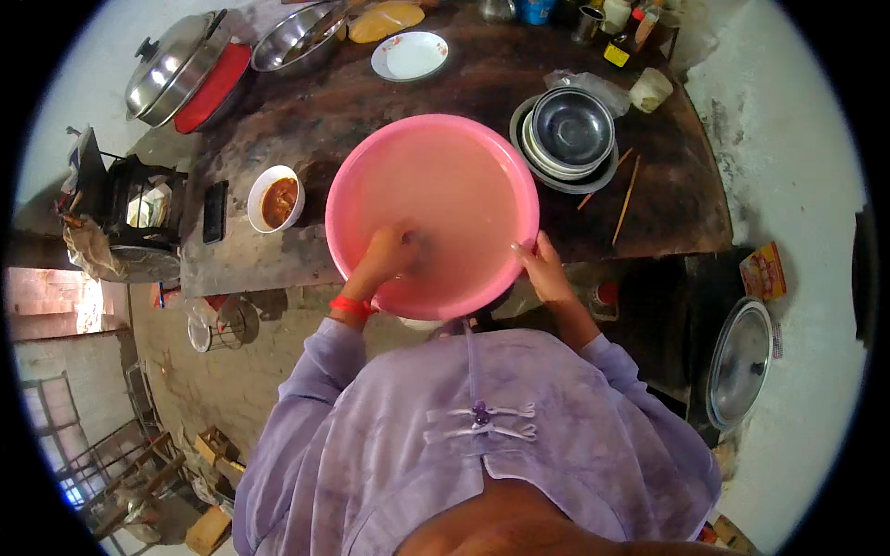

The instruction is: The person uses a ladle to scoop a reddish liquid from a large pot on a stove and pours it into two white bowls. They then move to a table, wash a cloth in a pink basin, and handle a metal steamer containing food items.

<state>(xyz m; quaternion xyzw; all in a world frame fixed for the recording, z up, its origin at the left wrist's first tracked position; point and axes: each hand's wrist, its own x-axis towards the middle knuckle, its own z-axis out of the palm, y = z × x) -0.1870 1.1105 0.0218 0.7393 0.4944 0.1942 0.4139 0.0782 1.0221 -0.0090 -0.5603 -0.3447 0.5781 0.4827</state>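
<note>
A large pink plastic basin [452, 181] full of cloudy water stands at the front edge of a dark wooden table. My left hand [389, 251], with a red band at the wrist, reaches over the basin's near left side, its fingers dipped in the water. Whether those fingers hold anything is hidden by the murky water. On the near right rim, my right hand [541, 267] grips the basin, thumb inside and fingers outside. To the right of the basin sits a stack of metal and white bowls [573, 132].
On the table are a white bowl of reddish food [278, 199], a black phone [215, 212], a floral plate [410, 55], chopsticks [627, 198], a steel bowl [295, 42] and a lidded steel pot [174, 66]. A round metal lid [742, 363] leans by the right wall.
</note>
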